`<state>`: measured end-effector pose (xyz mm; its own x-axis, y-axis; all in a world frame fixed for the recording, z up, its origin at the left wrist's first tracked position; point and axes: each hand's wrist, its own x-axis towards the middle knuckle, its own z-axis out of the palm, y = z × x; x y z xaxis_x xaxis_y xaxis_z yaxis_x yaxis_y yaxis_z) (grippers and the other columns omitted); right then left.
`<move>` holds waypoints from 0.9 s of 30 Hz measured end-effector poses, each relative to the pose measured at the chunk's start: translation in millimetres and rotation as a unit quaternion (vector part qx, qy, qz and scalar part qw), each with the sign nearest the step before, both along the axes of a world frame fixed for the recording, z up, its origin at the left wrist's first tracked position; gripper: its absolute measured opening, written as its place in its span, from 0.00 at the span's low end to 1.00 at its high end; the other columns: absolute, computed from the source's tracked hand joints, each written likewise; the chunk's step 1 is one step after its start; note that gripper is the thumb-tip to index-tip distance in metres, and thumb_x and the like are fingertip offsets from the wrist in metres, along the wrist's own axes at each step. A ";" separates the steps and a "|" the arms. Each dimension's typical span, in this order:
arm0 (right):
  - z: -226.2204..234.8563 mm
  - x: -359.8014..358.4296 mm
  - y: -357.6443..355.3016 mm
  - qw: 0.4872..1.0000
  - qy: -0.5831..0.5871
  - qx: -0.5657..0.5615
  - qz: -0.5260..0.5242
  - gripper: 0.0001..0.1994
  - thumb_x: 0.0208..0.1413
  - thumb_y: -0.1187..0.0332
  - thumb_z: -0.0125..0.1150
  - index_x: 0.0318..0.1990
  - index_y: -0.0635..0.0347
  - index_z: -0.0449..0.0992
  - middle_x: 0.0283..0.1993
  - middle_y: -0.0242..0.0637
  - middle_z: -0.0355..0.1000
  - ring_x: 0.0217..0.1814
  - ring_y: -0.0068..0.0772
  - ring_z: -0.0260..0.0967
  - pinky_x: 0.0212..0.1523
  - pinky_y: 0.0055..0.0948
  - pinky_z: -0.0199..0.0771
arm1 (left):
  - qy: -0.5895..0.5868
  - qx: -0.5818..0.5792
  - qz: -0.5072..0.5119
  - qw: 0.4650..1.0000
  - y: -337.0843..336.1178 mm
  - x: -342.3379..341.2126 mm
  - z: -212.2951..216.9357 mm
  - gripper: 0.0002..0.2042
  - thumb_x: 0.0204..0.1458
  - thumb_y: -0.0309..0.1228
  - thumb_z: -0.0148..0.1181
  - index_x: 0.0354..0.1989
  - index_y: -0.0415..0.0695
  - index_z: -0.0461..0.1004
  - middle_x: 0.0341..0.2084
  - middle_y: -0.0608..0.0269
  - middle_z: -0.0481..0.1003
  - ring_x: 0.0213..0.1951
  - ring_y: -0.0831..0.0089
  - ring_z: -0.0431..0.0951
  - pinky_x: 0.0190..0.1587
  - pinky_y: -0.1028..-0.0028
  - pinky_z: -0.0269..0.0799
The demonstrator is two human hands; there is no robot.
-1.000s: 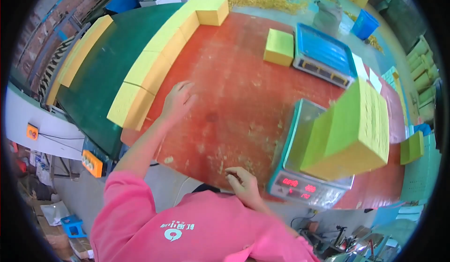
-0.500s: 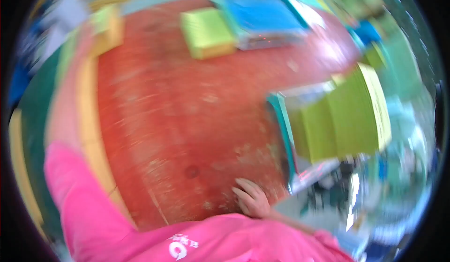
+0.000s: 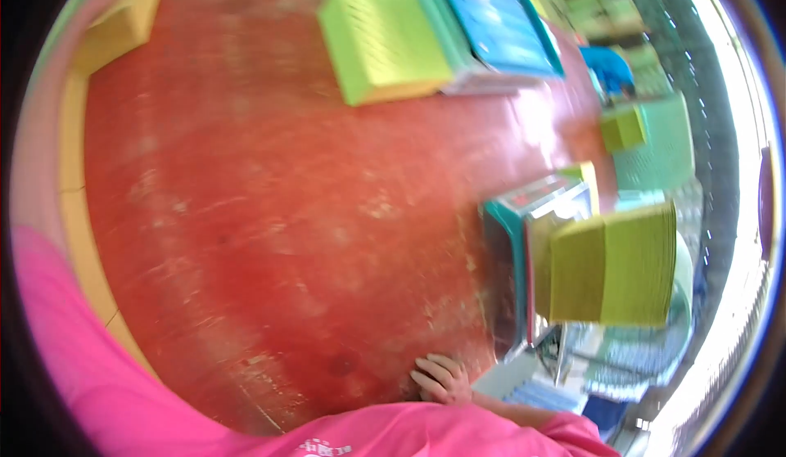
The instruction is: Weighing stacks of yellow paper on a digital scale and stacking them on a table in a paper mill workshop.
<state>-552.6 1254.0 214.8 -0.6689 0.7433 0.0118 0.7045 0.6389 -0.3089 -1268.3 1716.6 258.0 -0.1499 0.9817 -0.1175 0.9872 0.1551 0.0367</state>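
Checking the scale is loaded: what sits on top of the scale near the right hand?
A yellow-green stack sits on the scale, covering most of its platform. The right hand rests empty on the red table.

A worker in a bright pink short-sleeved shirt (image 3: 393, 432) with a small white printed emblem at the chest; the right hand (image 3: 442, 378) is bare, ungloved, without rings or watch visible.
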 end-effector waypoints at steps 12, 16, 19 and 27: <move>-0.3 -1.7 0.8 0.999 0.007 0.051 -0.003 0.21 0.45 0.70 0.60 0.52 0.51 0.74 0.60 0.34 0.69 0.60 0.38 0.66 0.50 0.37 0.68 | 0.059 0.168 0.040 0.983 -88.9 186.2 -19.0 0.35 0.60 0.59 0.41 0.69 0.48 0.55 0.67 0.55 0.58 0.69 0.59 0.55 0.66 0.44 0.48; 7.7 4.7 3.8 0.999 0.042 0.020 -0.001 0.22 0.46 0.70 0.60 0.52 0.53 0.74 0.62 0.34 0.67 0.64 0.37 0.63 0.51 0.39 0.68 | 0.071 0.151 0.005 0.986 -157.4 267.9 -0.9 0.34 0.61 0.56 0.42 0.69 0.46 0.55 0.66 0.52 0.59 0.68 0.56 0.55 0.67 0.48 0.49; 8.8 14.1 5.5 0.995 0.102 -0.006 -0.002 0.20 0.47 0.70 0.60 0.51 0.55 0.74 0.61 0.36 0.67 0.64 0.39 0.63 0.51 0.40 0.68 | 0.079 0.140 -0.021 0.987 -210.3 332.0 5.6 0.33 0.62 0.54 0.43 0.69 0.44 0.54 0.65 0.50 0.59 0.68 0.54 0.56 0.67 0.49 0.49; -10.7 53.8 4.1 0.929 0.362 -0.077 0.017 0.14 0.45 0.75 0.62 0.43 0.60 0.75 0.52 0.41 0.72 0.57 0.47 0.67 0.51 0.43 0.69 | 0.040 0.100 -0.021 0.994 -343.0 501.3 23.8 0.34 0.62 0.51 0.45 0.70 0.39 0.52 0.66 0.49 0.57 0.70 0.57 0.53 0.70 0.52 0.45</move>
<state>-498.8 1258.1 204.1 -0.5506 0.7515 0.3635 0.2558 0.5664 -0.7834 -767.0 1373.6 281.9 -0.1099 0.9898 0.0911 0.9936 0.1118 -0.0161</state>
